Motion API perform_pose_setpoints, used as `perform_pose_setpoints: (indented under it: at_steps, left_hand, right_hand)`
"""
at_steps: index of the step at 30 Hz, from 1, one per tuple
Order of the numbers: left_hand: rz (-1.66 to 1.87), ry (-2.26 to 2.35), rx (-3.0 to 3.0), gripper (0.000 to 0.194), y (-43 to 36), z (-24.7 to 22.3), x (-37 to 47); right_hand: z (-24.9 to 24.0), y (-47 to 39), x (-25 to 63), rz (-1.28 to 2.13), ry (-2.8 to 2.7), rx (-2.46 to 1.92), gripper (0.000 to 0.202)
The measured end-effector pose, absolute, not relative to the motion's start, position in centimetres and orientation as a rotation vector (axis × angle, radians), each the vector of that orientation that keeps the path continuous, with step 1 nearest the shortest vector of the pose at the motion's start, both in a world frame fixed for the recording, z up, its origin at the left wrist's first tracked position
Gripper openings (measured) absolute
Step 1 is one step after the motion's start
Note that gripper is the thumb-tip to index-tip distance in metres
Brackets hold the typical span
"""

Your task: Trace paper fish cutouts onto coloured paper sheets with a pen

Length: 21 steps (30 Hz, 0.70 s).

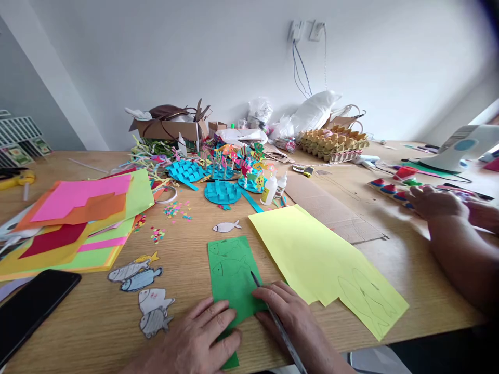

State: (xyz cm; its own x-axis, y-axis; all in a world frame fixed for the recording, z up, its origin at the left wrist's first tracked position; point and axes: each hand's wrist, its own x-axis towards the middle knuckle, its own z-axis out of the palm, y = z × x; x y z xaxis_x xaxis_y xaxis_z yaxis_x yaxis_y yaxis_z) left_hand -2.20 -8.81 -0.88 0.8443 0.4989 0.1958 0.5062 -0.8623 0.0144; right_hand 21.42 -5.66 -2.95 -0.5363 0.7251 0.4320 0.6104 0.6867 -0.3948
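Note:
A strip of green paper (232, 278) lies in front of me, with two fish outlines drawn on its upper part. My left hand (205, 332) rests flat on the paper's lower left, fingers stretched out. In my right hand (290, 311) is a dark pencil (281, 332), its tip touching or just above the paper near the lower fish's tail. Just beyond the green paper lies a small white paper fish (226, 227). Several coloured-in cut-out fish (141, 279) lie to the left of my hands. A yellow sheet (312, 249) with fish outlines is on the right.
Coloured paper sheets (78, 218) and a black phone (39, 311) lie at left. Beyond are blue woven-paper pieces (222, 192), glue bottles (268, 190), cardboard (331, 213) and egg trays (331, 143). Another person's hand (438, 202) works at right beside small painted pieces (390, 189).

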Motion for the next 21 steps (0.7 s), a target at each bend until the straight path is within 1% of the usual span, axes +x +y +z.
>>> perform_pose_setpoints:
  at_steps: [3,5,10,13,17,19,21]
  left_hand:
    - [-0.312,-0.87,-3.008,0.031,-8.8,0.4,-2.4]
    - [-0.315,-0.999,-3.021,0.035,-8.3,1.6,-2.6]
    - [-0.228,-1.211,-2.915,0.024,-4.2,3.8,-4.6]
    - [-0.104,-1.473,-2.827,0.026,-0.9,4.5,-6.5]
    - [-0.071,-1.522,-2.826,0.03,2.6,5.0,-7.3]
    - [-0.031,-1.517,-2.858,0.033,4.1,4.9,-6.4]
    - [0.021,-1.513,-2.88,0.031,5.5,4.6,-4.9]
  right_hand:
    - [-3.0,-5.5,21.5,0.26,-2.331,-0.992,0.012]
    - [-3.0,-5.5,21.6,0.245,-2.32,-0.957,0.013]
    - [-2.9,-5.5,21.7,0.19,-2.305,-0.906,0.013]
    - [-2.6,-5.5,21.8,0.178,-2.293,-0.902,0.013]
    - [-2.4,-5.6,21.9,0.184,-2.263,-0.911,0.013]
    - [-2.5,-5.6,21.9,0.204,-2.266,-0.917,0.015]
    - [-2.6,-5.7,22.0,0.239,-2.276,-0.934,0.017]
